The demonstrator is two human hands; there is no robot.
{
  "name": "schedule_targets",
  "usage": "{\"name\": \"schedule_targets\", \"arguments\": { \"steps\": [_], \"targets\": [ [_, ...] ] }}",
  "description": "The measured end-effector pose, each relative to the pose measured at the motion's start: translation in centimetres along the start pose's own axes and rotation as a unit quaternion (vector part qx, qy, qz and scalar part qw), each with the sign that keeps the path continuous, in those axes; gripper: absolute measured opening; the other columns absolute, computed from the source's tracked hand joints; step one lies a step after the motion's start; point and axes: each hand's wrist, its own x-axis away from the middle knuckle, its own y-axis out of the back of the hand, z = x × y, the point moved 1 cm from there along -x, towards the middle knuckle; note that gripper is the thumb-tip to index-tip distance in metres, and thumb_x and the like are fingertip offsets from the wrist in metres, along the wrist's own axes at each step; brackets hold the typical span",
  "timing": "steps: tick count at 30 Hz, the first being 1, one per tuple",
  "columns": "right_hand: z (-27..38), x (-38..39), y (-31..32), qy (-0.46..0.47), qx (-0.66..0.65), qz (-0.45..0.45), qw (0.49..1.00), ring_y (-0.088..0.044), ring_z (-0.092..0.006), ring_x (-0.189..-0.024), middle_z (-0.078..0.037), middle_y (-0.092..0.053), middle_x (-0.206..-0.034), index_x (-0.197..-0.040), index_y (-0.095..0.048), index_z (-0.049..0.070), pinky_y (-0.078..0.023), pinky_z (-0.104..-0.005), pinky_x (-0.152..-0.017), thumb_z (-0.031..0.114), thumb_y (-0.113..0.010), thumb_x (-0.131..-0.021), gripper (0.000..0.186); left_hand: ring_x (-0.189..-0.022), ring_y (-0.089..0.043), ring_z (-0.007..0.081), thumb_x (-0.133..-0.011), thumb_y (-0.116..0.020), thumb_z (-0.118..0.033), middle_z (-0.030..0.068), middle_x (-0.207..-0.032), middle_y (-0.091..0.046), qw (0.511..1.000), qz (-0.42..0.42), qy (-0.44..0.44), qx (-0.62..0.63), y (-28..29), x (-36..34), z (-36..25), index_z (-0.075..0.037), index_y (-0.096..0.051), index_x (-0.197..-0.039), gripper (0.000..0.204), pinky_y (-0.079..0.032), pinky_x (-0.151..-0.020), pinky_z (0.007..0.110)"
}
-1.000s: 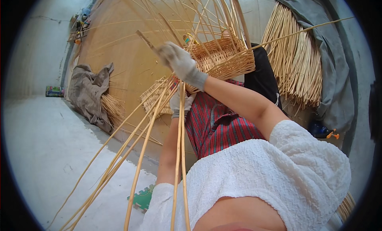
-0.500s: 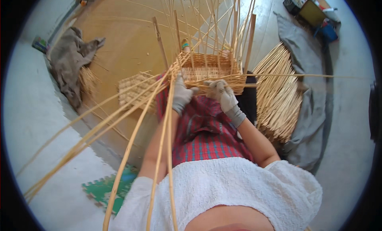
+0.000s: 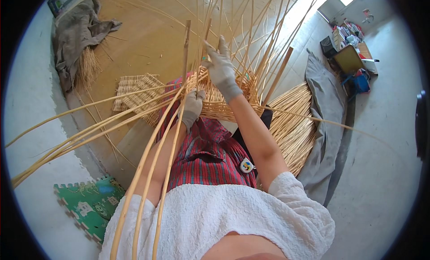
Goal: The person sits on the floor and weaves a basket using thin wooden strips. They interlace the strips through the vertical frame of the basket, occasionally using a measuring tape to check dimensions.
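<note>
A half-woven wicker basket (image 3: 219, 110) sits at my lap, with tall upright canes (image 3: 252, 34) rising from it and thicker wooden sticks (image 3: 186, 49) at its corners. My left hand (image 3: 192, 107), in a grey-white glove, is closed on the basket's near left corner; its fingertips are partly hidden. Over the basket, among the uprights, my gloved right hand (image 3: 220, 72) is raised with fingers apart, and I see nothing held in it. Several long loose canes (image 3: 150, 161) fan out from the left corner toward me and to the left.
Flat woven panels (image 3: 134, 94) lie left of the basket. A bundle of canes (image 3: 291, 125) rests on the right beside a grey cloth (image 3: 324, 134). Another grey cloth (image 3: 76, 36) is at the far left, and a green foam mat (image 3: 92, 206) lies lower left.
My right hand has left the basket's near right edge and moved up and left over the basket, its fingers spreading. My left hand stays at the left corner. The view has shifted.
</note>
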Motion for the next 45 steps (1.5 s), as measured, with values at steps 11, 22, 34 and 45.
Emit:
{"name": "schedule_targets", "arguments": {
  "steps": [11, 22, 34, 45],
  "targets": [
    [-4.0, 14.0, 2.0, -0.219, -0.509, -0.225, 0.802, -0.051, -0.0154, -0.063, -0.001, -0.045, -0.067, -0.115, -0.053, 0.004, -0.05, -0.0367, -0.068, 0.031, -0.04, -0.113, 0.031, -0.049, -0.062, 0.013, -0.088, -0.082, -0.04, 0.0018, -0.068, -0.06, 0.979, 0.048, 0.004, 0.197, 0.0, -1.8, 2.2, -0.012, -0.053, -0.092, 0.041, -0.051, -0.043, 0.03],
    [-9.8, 18.5, 9.3, -0.312, -0.406, -0.286, 0.81, -0.072, -0.0199, -0.087, -0.013, -0.072, -0.102, -0.115, -0.054, 0.008, -0.059, -0.0275, -0.069, 0.018, -0.058, -0.106, 0.014, -0.12, -0.064, 0.0312, -0.096, -0.071, -0.027, 0.0226, -0.114, -0.068, 0.983, -0.024, -0.181, 0.018, -2.3, 2.0, -6.3, 0.001, -0.048, -0.141, 0.057, -0.051, -0.1, 0.037],
    [-8.2, 5.4, 8.6, -0.062, -0.013, -0.067, 0.996, -0.069, -0.0339, -0.111, -0.02, -0.064, -0.13, -0.14, -0.047, 0.006, -0.06, -0.035, -0.082, 0.012, -0.053, -0.101, 0.04, -0.037, -0.056, 0.0177, -0.1, -0.067, -0.039, 0.008, -0.056, -0.06, 0.973, 0.199, 0.079, 0.079, -5.3, 0.3, -4.9, -0.002, -0.065, -0.102, 0.038, -0.049, -0.039, 0.033],
    [-4.3, 15.5, 12.9, -0.315, -0.403, -0.125, 0.85, -0.074, -0.0218, -0.085, -0.011, -0.071, -0.088, -0.115, -0.054, 0.004, -0.049, -0.0246, -0.047, 0.014, -0.053, -0.107, 0.013, -0.068, -0.063, 0.0176, -0.076, -0.089, -0.048, 0.01, -0.085, -0.072, 0.982, 0.003, -0.108, -0.154, -5.8, -4.4, -6.9, -0.006, -0.063, -0.116, 0.064, -0.052, -0.064, 0.036]
  ]
}}
